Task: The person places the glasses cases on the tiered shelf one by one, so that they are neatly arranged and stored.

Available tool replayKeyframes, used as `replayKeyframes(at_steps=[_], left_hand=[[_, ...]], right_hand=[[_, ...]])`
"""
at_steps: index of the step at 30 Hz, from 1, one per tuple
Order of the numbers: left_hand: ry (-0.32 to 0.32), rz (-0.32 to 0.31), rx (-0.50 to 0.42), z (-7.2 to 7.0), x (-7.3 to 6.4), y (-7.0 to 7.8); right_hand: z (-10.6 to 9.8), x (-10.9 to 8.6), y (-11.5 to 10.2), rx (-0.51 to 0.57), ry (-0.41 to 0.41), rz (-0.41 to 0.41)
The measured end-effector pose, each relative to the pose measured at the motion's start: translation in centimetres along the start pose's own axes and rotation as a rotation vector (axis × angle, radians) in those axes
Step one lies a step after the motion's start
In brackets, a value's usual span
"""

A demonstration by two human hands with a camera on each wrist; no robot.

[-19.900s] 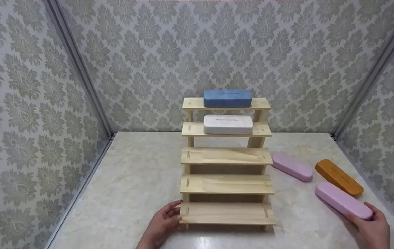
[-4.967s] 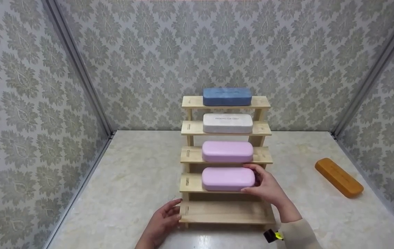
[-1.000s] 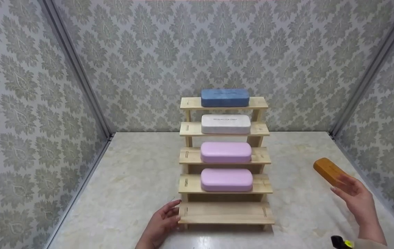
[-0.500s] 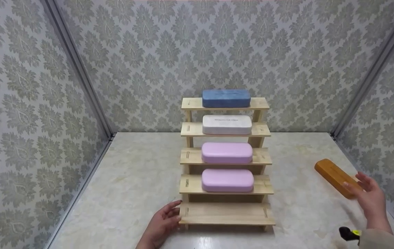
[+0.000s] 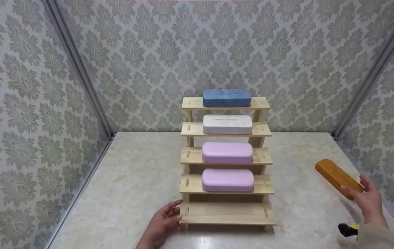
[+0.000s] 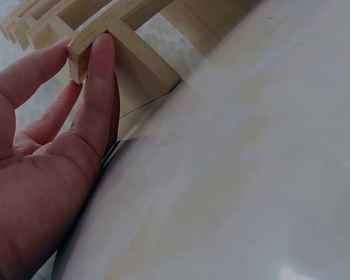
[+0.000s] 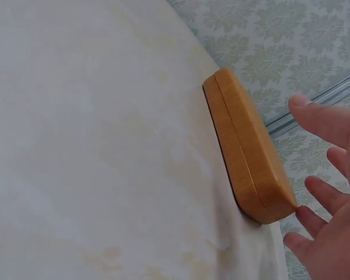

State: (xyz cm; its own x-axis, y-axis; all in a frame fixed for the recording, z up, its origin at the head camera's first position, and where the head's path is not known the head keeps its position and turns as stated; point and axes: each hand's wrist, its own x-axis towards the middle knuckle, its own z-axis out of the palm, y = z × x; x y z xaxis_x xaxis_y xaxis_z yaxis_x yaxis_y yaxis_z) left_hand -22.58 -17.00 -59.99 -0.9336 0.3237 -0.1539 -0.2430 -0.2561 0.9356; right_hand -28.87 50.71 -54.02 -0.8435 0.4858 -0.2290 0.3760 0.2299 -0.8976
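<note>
In the head view my left hand [image 5: 162, 221] holds the left end of the lowest step of a wooden stepped display rack [image 5: 226, 212], thumb and fingers at its edge. The left wrist view also shows that step's end [image 6: 84, 46] between the fingers. At right, my right hand [image 5: 368, 200] is spread around the near end of an orange glasses case [image 5: 335, 174] lying on the table. The right wrist view shows its thumb apart from the orange case [image 7: 245, 146], fingertips close to the end.
On the rack's upper steps sit a blue glasses case [image 5: 226, 98], a white one [image 5: 227, 124] and two pink ones, the upper pink case [image 5: 227, 152] above the lower pink case [image 5: 227, 180]. Patterned walls [image 5: 228, 52] stand behind and beside the marbled table [image 5: 138, 166].
Both pink cases have gone from the table at right to the third and fourth steps. My right hand has left the lower one and come to the orange case. My left hand has stayed.
</note>
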Motion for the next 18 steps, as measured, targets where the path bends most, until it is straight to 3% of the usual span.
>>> replayKeyframes(at_steps=[14, 18], left_hand=[[-0.005, 0.01, -0.007, 0.1, -0.1, 0.3], [-0.001, 0.011, -0.006, 0.2, -0.1, 0.3]], right_hand=[[0.2, 1.7, 1.0, -0.011, -0.044, 0.026], [0.7, 2.0, 1.5, 0.115, -0.053, 0.089]])
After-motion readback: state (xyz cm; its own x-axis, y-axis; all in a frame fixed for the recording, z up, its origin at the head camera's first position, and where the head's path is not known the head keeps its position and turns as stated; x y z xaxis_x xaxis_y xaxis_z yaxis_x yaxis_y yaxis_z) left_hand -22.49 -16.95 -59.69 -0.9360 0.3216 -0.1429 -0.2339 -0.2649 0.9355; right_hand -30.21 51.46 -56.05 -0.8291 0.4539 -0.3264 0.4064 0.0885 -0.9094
